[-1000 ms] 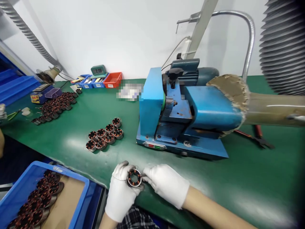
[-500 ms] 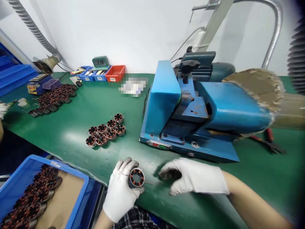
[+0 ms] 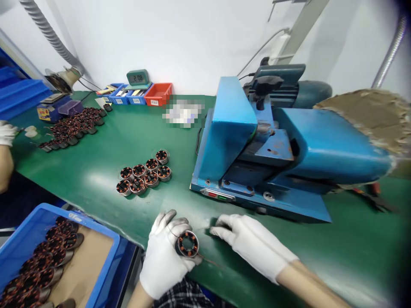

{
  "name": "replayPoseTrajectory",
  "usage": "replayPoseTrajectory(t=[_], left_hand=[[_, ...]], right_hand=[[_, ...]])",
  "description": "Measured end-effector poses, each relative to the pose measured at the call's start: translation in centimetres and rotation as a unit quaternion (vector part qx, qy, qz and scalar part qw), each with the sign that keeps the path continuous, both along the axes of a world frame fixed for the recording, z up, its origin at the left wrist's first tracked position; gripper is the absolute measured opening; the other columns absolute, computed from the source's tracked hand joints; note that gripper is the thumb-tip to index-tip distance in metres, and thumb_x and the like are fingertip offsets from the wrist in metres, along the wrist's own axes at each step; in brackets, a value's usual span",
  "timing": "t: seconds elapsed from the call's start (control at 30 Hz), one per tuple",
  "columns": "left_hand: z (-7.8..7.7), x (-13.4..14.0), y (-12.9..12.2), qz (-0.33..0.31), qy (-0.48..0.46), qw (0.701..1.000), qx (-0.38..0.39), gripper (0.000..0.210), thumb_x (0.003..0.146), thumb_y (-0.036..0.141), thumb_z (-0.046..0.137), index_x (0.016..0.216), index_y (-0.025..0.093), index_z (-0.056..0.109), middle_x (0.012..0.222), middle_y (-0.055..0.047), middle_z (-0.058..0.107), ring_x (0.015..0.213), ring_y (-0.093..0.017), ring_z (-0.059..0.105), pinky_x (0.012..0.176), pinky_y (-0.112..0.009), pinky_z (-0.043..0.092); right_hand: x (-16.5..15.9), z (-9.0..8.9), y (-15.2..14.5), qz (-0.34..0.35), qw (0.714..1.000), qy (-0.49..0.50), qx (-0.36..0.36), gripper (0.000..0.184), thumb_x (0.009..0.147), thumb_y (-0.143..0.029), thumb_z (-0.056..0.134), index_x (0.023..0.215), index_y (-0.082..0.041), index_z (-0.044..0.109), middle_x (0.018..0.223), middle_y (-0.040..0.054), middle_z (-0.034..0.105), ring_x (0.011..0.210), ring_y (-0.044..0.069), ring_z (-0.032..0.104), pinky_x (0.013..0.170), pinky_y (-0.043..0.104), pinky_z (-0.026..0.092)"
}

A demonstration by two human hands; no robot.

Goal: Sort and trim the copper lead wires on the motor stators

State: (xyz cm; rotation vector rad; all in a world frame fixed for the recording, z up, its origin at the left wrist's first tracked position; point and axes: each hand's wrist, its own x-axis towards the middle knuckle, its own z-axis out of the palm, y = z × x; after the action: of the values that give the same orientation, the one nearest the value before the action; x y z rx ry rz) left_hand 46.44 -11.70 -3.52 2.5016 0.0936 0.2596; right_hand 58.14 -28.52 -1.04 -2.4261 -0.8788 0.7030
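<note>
My left hand (image 3: pixel 167 252), in a white glove, grips a round motor stator (image 3: pixel 188 244) with copper windings, its open ring face turned up. A thin wire sticks out from its right side over the table. Just right of it, low over the green table, is my gloved right hand (image 3: pixel 234 233). Its fingers are drawn together around a dark patch at the tips; what they hold, if anything, I cannot make out. Beyond my left hand several similar stators (image 3: pixel 138 186) stand in two rows.
A blue machine (image 3: pixel 237 128) with red and green buttons fills the right side. A blue bin (image 3: pixel 111 252) holds more stators at lower left. Behind are a stator pile (image 3: pixel 77 126), small bins (image 3: pixel 159 93) and a clock (image 3: pixel 138 78). Another person's gloved hand (image 3: pixel 7 133) shows at far left.
My right hand has drawn its fingers closer together and shifted slightly left. The left hand, still holding the stator, has moved a little right. The view has shifted, and the other person's hand shows more.
</note>
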Motion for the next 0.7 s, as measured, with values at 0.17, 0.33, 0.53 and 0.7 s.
replayPoseTrajectory(t=[0.17,0.33,0.53,0.7], left_hand=[[0.2,0.1,-0.2,0.003,0.011,1.000,0.004,0.046,0.051,0.022,0.071,0.094,0.023,0.055,0.102,-0.002,0.063,0.113,-0.029,0.046,0.103,-0.048,0.026],[-0.2,0.0,-0.5,0.036,-0.011,0.999,0.014,0.041,0.055,0.021,0.070,0.093,0.023,0.055,0.098,-0.002,0.064,0.110,-0.027,0.048,0.103,-0.046,0.026],[-0.5,0.0,-0.5,0.034,-0.010,0.999,0.029,0.042,0.056,0.022,0.071,0.095,0.023,0.054,0.098,-0.001,0.064,0.109,-0.027,0.048,0.102,-0.047,0.026],[-0.1,0.2,-0.3,0.034,0.013,0.999,0.026,0.043,0.054,0.023,0.073,0.093,0.024,0.055,0.097,-0.001,0.064,0.109,-0.028,0.049,0.101,-0.048,0.027]], right_hand=[[-2.2,0.3,0.3,0.137,0.978,-0.114,0.109,0.018,0.088,-0.020,0.040,0.094,-0.020,0.057,0.088,0.0046,0.063,0.075,0.015,0.059,0.068,0.026,0.042],[-3.8,-1.4,0.7,0.227,0.953,-0.200,0.000,0.014,0.078,-0.012,0.047,0.082,-0.020,0.057,0.068,0.0020,0.061,0.058,0.018,0.055,0.054,0.028,0.035],[-2.9,-2.4,0.2,0.208,0.970,-0.126,-0.020,0.015,0.081,-0.015,0.046,0.079,-0.021,0.060,0.067,0.0016,0.064,0.060,0.017,0.057,0.054,0.026,0.034],[-0.2,-1.8,0.9,0.057,0.993,0.084,0.058,0.016,0.082,-0.030,0.050,0.086,-0.022,0.064,0.081,0.0018,0.068,0.069,0.017,0.061,0.060,0.025,0.040]])
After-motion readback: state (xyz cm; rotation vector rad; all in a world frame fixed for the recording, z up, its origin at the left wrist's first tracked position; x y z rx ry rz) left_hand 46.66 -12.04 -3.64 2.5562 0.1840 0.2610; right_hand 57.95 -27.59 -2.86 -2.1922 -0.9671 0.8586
